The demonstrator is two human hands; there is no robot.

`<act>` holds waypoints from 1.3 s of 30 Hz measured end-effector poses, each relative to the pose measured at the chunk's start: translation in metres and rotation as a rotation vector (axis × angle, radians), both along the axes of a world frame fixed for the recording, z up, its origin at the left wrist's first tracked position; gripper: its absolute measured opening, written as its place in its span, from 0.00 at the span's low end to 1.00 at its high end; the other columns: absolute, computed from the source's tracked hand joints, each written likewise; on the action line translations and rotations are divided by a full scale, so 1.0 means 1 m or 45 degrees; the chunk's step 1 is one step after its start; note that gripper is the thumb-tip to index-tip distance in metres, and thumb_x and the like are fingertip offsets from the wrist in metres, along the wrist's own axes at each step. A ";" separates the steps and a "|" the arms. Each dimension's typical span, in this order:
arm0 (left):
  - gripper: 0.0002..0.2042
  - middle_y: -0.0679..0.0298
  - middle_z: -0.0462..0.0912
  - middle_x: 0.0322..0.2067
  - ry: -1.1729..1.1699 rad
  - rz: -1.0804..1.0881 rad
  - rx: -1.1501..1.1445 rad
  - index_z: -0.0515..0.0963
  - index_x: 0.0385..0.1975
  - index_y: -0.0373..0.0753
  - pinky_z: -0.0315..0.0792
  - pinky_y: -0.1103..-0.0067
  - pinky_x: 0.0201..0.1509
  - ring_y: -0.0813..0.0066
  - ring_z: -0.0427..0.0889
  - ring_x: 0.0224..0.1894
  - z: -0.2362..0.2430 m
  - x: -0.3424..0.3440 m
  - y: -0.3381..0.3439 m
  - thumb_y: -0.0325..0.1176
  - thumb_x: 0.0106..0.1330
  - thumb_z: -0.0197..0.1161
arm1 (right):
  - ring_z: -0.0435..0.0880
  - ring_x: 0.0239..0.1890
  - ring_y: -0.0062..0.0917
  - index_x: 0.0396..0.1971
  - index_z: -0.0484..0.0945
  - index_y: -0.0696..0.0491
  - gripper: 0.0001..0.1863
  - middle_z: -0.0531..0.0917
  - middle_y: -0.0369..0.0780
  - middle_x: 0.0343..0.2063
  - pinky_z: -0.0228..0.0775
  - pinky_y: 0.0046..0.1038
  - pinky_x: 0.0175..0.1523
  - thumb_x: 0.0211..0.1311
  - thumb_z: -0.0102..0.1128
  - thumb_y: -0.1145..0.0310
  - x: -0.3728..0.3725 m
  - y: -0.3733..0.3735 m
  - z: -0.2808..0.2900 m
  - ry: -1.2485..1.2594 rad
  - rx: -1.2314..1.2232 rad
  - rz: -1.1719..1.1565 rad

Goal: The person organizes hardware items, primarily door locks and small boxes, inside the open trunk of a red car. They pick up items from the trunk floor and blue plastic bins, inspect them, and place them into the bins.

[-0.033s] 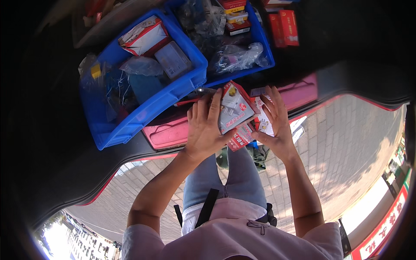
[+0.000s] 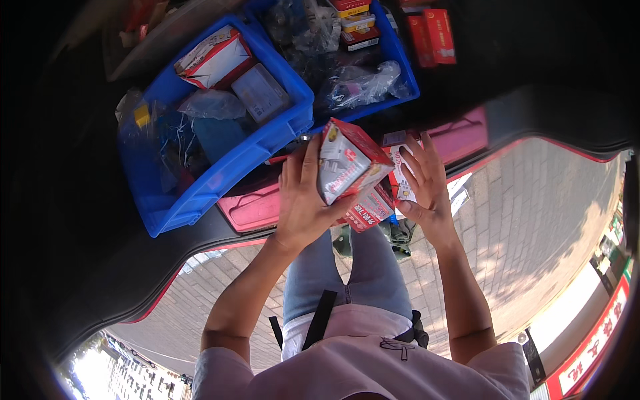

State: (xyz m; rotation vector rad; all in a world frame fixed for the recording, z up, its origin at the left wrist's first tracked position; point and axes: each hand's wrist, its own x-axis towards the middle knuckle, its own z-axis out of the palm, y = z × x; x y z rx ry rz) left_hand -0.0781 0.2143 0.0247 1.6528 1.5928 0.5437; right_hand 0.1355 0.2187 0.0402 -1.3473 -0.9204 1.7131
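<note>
Head view, looking down. Landmark: the large blue bin (image 2: pixel 303 110), at the person's left. Just right of its near corner, the left hand (image 2: pixel 300 200) clasps a red-and-white box (image 2: pixel 353 160), fingers laid along the left side, thumb across the lower edge; box tilted, a printed face turned up, perhaps so the print can be read. Farther right of the bin, the right hand (image 2: pixel 423 190) has fingers spread and bent over a white-and-red carton (image 2: pixel 403 175), thumb apart; cannot tell whether it grips or merely steadies. A smaller red box (image 2: pixel 373 210) shows below the clasped one, right of the bin; its support is hidden. Inside the bin: a crumpled carton (image 2: pixel 212 59), a clear plastic case (image 2: pixel 261 93) and bagged bits, likely kept there so small stock stays together. Beyond the bin's right side, a second blue bin (image 2: pixel 408 73) holds stacked small boxes (image 2: pixel 359 30) and a clear bag (image 2: pixel 370 85). Labels: white characters on the smaller red box; red lettering and a product picture on the clasped box; dark print on the carton, partly covered by fingers.
</note>
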 end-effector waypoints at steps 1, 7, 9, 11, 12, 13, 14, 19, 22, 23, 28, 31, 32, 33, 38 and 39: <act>0.48 0.50 0.63 0.53 -0.447 0.202 -0.242 0.50 0.64 0.34 0.62 0.63 0.58 0.58 0.65 0.55 -0.001 -0.008 -0.001 0.38 0.43 0.72 | 0.50 0.68 0.38 0.68 0.40 0.51 0.63 0.49 0.49 0.66 0.42 0.39 0.70 0.36 0.77 0.55 -0.004 -0.007 -0.003 0.157 -0.138 -0.093; 0.56 0.52 0.51 0.62 -0.966 0.427 -0.852 0.33 0.66 0.37 0.62 0.67 0.62 0.62 0.59 0.62 0.059 -0.031 -0.021 0.33 0.45 0.73 | 0.43 0.70 0.37 0.68 0.29 0.49 0.67 0.43 0.47 0.67 0.39 0.37 0.69 0.37 0.75 0.52 -0.076 -0.023 0.024 0.598 -0.440 -0.037; 0.60 0.52 0.44 0.65 -0.871 0.434 -0.784 0.25 0.66 0.41 0.62 0.66 0.62 0.61 0.56 0.64 0.063 -0.032 -0.043 0.35 0.44 0.73 | 0.43 0.70 0.36 0.68 0.29 0.50 0.67 0.44 0.46 0.67 0.38 0.36 0.69 0.39 0.74 0.52 -0.082 -0.032 0.034 0.605 -0.580 -0.064; 0.62 0.53 0.42 0.65 -0.937 0.431 -0.735 0.21 0.65 0.44 0.62 0.66 0.62 0.61 0.56 0.64 0.066 -0.037 -0.062 0.35 0.44 0.73 | 0.44 0.69 0.35 0.68 0.29 0.51 0.65 0.45 0.46 0.67 0.38 0.36 0.69 0.40 0.73 0.53 -0.089 -0.044 0.039 0.531 -0.503 -0.070; 0.61 0.53 0.43 0.65 -0.917 0.439 -0.711 0.21 0.66 0.44 0.61 0.67 0.62 0.62 0.57 0.63 0.065 -0.037 -0.075 0.34 0.45 0.72 | 0.45 0.69 0.35 0.68 0.29 0.52 0.65 0.46 0.46 0.66 0.38 0.36 0.69 0.41 0.72 0.53 -0.091 -0.050 0.040 0.458 -0.437 -0.078; 0.60 0.54 0.44 0.64 -0.883 0.432 -0.686 0.22 0.66 0.43 0.61 0.67 0.62 0.62 0.58 0.63 0.060 -0.036 -0.087 0.34 0.47 0.71 | 0.45 0.69 0.35 0.68 0.29 0.52 0.64 0.47 0.47 0.66 0.38 0.35 0.69 0.42 0.72 0.52 -0.088 -0.053 0.040 0.341 -0.314 -0.061; 0.58 0.54 0.45 0.64 -0.880 0.435 -0.696 0.22 0.66 0.43 0.61 0.67 0.62 0.63 0.58 0.62 0.055 -0.033 -0.094 0.33 0.48 0.69 | 0.46 0.68 0.35 0.67 0.29 0.52 0.64 0.47 0.47 0.66 0.38 0.35 0.69 0.42 0.71 0.52 -0.083 -0.057 0.040 0.222 -0.190 -0.040; 0.52 0.53 0.54 0.61 -1.157 0.547 -0.859 0.27 0.66 0.40 0.61 0.69 0.62 0.66 0.61 0.61 0.053 -0.025 -0.077 0.31 0.52 0.65 | 0.62 0.60 0.30 0.68 0.35 0.55 0.58 0.56 0.43 0.61 0.51 0.31 0.65 0.48 0.69 0.55 -0.099 -0.077 0.035 0.588 -0.672 -0.293; 0.48 0.49 0.56 0.59 -0.815 0.369 -0.616 0.37 0.66 0.33 0.58 0.64 0.61 0.56 0.61 0.59 0.044 -0.036 -0.086 0.37 0.53 0.66 | 0.61 0.61 0.31 0.67 0.35 0.55 0.60 0.57 0.44 0.61 0.52 0.32 0.65 0.44 0.72 0.53 -0.106 -0.089 0.035 0.321 -0.549 -0.224; 0.48 0.44 0.56 0.57 -0.720 0.369 -0.513 0.40 0.66 0.30 0.55 0.62 0.60 0.50 0.60 0.58 0.045 -0.036 -0.084 0.42 0.54 0.66 | 0.61 0.62 0.31 0.67 0.36 0.56 0.62 0.57 0.44 0.61 0.53 0.33 0.65 0.42 0.73 0.53 -0.111 -0.088 0.037 0.199 -0.455 -0.213; 0.50 0.36 0.50 0.57 0.089 0.010 -0.207 0.41 0.66 0.33 0.55 0.56 0.57 0.40 0.58 0.54 0.048 -0.058 -0.097 0.42 0.48 0.69 | 0.61 0.62 0.34 0.65 0.29 0.58 0.68 0.59 0.48 0.59 0.56 0.34 0.63 0.34 0.78 0.60 -0.167 -0.085 0.046 -0.006 -0.438 -0.403; 0.54 0.34 0.46 0.58 0.108 0.005 -0.176 0.39 0.66 0.34 0.53 0.53 0.57 0.37 0.54 0.55 0.051 -0.053 -0.108 0.40 0.43 0.72 | 0.64 0.60 0.34 0.65 0.33 0.59 0.65 0.60 0.49 0.58 0.57 0.33 0.63 0.35 0.77 0.60 -0.158 -0.091 0.024 -0.284 -0.356 -0.173; 0.55 0.34 0.46 0.58 0.109 -0.042 -0.162 0.39 0.66 0.34 0.52 0.53 0.57 0.38 0.53 0.55 0.058 -0.058 -0.105 0.40 0.42 0.73 | 0.64 0.60 0.31 0.66 0.37 0.58 0.63 0.62 0.47 0.58 0.57 0.31 0.63 0.37 0.76 0.61 -0.151 -0.084 0.023 -0.099 -0.437 -0.175; 0.57 0.35 0.47 0.58 0.050 -0.124 -0.285 0.39 0.66 0.34 0.53 0.55 0.58 0.40 0.54 0.55 0.069 -0.067 -0.101 0.42 0.39 0.74 | 0.64 0.59 0.30 0.66 0.38 0.57 0.62 0.63 0.45 0.58 0.56 0.31 0.63 0.37 0.76 0.62 -0.139 -0.075 0.027 0.075 -0.559 -0.193; 0.57 0.55 0.64 0.54 -1.019 0.455 -1.311 0.37 0.66 0.42 0.71 0.68 0.53 0.63 0.69 0.55 0.051 -0.063 -0.093 0.24 0.38 0.75 | 0.63 0.60 0.26 0.67 0.38 0.56 0.60 0.64 0.42 0.58 0.53 0.29 0.64 0.40 0.75 0.63 -0.101 -0.074 0.042 0.186 -0.525 -0.047; 0.56 0.59 0.66 0.53 -1.153 0.563 -1.635 0.39 0.66 0.44 0.76 0.72 0.50 0.67 0.72 0.54 0.049 -0.054 -0.093 0.20 0.39 0.74 | 0.59 0.63 0.27 0.67 0.35 0.56 0.64 0.59 0.43 0.62 0.50 0.29 0.66 0.39 0.76 0.59 -0.089 -0.077 0.046 0.143 -0.569 -0.021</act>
